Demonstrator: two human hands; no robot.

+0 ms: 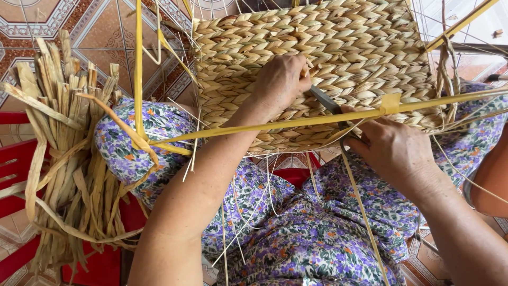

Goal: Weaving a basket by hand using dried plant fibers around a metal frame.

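A person in purple floral-print clothing works on a tan basket of braided, plaited straw [338,47], which rests across the knees and fills the upper middle of the head view. The left hand [280,82] lies on the woven wall, its fingers curled down and pressed against the braids. The right hand [394,148], just below the basket's lower edge, has its fingers closed around a dark metal blade [325,99] whose tip lies against the weave beside the left hand. A flat yellow plastic strap [296,123] crosses the basket's lower rim from left to right. A bundle of dried pale reed strips [69,159] lies over the person's left knee, above a red plastic seat [16,159] and patterned floor tiles [106,26].
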